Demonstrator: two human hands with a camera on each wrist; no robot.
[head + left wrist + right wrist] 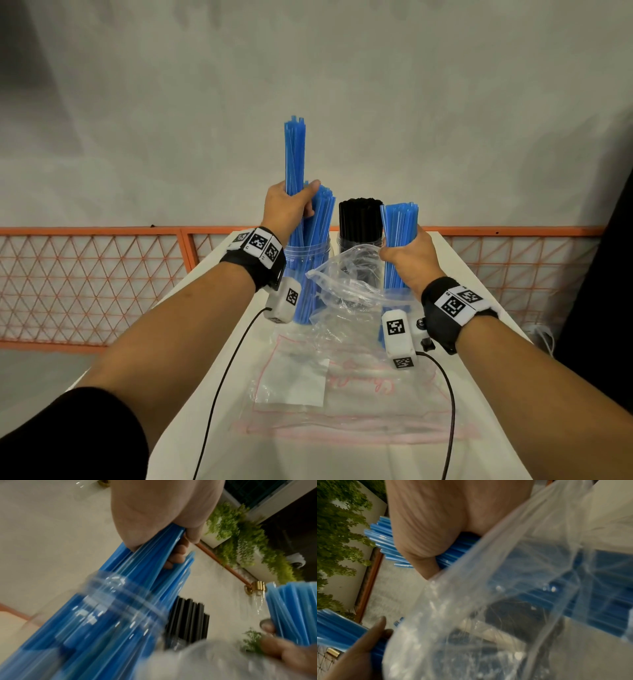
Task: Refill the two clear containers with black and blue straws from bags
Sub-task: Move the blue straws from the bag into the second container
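Note:
My left hand (291,205) grips a tall bundle of blue straws (294,154) whose lower ends stand in the left clear container (308,253); more blue straws (323,212) lean inside it. In the left wrist view the fingers (178,555) curl round these straws above the container's mouth (120,588). The right clear container (359,245) holds black straws (360,219). My right hand (407,257) grips a second bundle of blue straws (399,222) that rises out of a clear plastic bag (346,284). The bag (505,601) fills the right wrist view.
A flat, empty clear bag (342,387) with pink print lies on the narrow white table (219,274) in front of the containers. Black cables (222,377) run from both wrist cameras. An orange mesh railing (85,274) stands beyond the table on both sides.

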